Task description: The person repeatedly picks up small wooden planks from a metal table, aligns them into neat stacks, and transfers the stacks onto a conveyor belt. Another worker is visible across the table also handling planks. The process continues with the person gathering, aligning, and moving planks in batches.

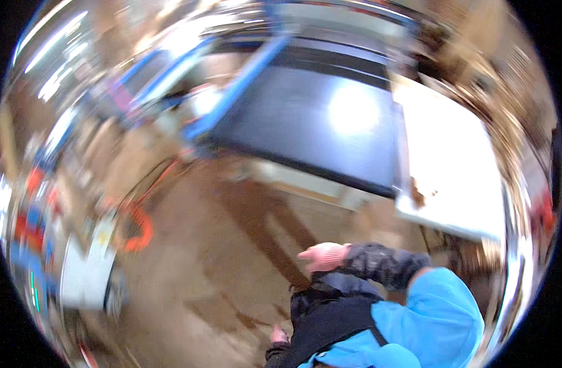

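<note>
My right hand [324, 256], in a pink knit glove, hangs over the floor in front of my body. Its fingers are smeared by motion, and no held thing shows. Lower down, my left hand [279, 334] is partly visible beside my leg, its fingers too small and blurred to make out. Nearest to my right hand is a table with a shiny dark top [305, 116], standing apart from it. A bright white panel or tabletop [455, 159] adjoins the dark top on the right.
A blue frame rail [241, 86] runs along the dark top's left side. An orange coiled hose [140, 230] hangs at the left, above a pale box-shaped unit [87, 276]. Brown floor [195, 245] lies between them and me. Cluttered shapes along the right rim are blurred.
</note>
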A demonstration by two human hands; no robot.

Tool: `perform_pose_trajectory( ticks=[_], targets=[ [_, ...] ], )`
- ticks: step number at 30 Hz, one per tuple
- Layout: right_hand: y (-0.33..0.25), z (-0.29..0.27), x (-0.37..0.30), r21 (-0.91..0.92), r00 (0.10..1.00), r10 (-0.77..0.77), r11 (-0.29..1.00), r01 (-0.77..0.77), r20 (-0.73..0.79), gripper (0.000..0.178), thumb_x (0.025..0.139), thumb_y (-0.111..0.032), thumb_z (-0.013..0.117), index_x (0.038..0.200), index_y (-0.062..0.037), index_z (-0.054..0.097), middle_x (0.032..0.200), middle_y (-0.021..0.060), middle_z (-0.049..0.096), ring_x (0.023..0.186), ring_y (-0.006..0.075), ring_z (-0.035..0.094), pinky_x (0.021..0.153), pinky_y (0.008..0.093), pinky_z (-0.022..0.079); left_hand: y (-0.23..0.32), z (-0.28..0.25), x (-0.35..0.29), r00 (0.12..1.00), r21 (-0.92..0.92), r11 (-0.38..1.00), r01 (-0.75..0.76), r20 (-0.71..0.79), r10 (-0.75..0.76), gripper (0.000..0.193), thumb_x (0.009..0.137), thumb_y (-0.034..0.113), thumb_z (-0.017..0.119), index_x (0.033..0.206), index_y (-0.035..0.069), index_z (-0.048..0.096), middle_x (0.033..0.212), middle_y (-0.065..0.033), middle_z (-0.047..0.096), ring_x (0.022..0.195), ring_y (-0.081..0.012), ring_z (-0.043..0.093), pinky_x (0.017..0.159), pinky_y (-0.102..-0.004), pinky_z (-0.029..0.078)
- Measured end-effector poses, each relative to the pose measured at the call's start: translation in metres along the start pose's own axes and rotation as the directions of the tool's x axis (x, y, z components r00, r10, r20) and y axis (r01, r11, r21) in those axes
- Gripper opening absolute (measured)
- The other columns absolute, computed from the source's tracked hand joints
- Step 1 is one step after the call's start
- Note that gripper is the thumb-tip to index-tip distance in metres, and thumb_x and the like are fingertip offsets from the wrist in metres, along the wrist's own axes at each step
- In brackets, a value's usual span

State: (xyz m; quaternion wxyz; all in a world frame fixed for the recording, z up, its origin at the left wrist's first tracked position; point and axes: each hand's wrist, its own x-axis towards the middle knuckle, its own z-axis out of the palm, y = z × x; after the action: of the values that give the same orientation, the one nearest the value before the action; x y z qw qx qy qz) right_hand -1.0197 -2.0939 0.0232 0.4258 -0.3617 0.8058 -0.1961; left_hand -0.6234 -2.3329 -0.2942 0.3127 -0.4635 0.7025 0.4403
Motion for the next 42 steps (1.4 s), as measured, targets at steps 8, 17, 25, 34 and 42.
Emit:
perform_pose_trajectory(
  ticks=[8,17,25,34,42],
  targets=[
    [0.038,0.083,-0.073,0.262,0.882,0.406,0.902,-0.344,-0.239,0.058,0.091,-0.037,0.062,0.139,-0.0045,0.063,0.119,0.0293,0.073,0.114,0.0479,0.069,0.098,0.0553,0.054,0.050,-0.106,0.086,0.824,0.141,0.873,-0.466,0.430,0.370,0.036,0.109,0.036,0.054,0.087,0.008,0.061,0.079,-0.0104,0.058,0.067,-0.0265,0.058,0.060,-0.0497,0.049],
    [0.138,0.237,-0.249,0.694,0.601,0.755,0.580,-0.426,-0.261,0.061,0.093,-0.041,0.062,0.140,-0.0023,0.066,0.135,0.0281,0.070,0.128,0.0450,0.065,0.108,0.0506,0.052,0.251,-0.037,0.048,0.918,0.098,0.949,-0.299,0.300,0.258,0.035,0.105,0.039,0.063,0.106,0.005,0.068,0.100,-0.0114,0.069,0.089,-0.0295,0.066,0.082,-0.0427,0.054],
    [0.194,0.333,-0.383,0.850,0.397,0.895,0.363,-0.381,-0.204,0.065,0.092,-0.044,0.068,0.141,-0.0008,0.066,0.134,0.0264,0.071,0.129,0.0425,0.066,0.109,0.0469,0.052,0.415,0.129,-0.227,0.574,-0.349,0.838,-0.419,0.613,0.542,0.035,0.105,0.033,0.068,0.118,0.002,0.077,0.110,-0.0109,0.080,0.097,-0.0225,0.076,0.093,-0.0380,0.061],
    [0.202,0.346,-0.404,0.956,0.299,0.935,0.244,-0.163,-0.188,0.067,0.093,-0.042,0.074,0.145,-0.0009,0.064,0.144,0.0235,0.068,0.138,0.0398,0.061,0.116,0.0434,0.048,0.662,0.118,-0.305,0.288,-0.426,0.327,-0.843,0.156,0.945,0.024,0.108,0.019,0.064,0.093,0.001,0.072,0.080,0.0054,0.057,0.070,-0.0054,0.045,0.065,-0.0246,0.038],
    [0.170,0.183,-0.413,0.931,0.469,0.807,0.271,0.244,-0.358,0.061,0.101,-0.027,0.075,0.152,0.0018,0.058,0.145,0.0182,0.069,0.134,0.0285,0.065,0.115,0.0380,0.050,0.864,0.139,-0.207,0.156,-0.006,0.157,-0.988,0.068,0.985,0.044,0.100,0.019,0.071,0.136,-0.005,0.070,0.131,-0.0152,0.076,0.122,-0.0252,0.070,0.111,-0.0337,0.051]
  ],
)
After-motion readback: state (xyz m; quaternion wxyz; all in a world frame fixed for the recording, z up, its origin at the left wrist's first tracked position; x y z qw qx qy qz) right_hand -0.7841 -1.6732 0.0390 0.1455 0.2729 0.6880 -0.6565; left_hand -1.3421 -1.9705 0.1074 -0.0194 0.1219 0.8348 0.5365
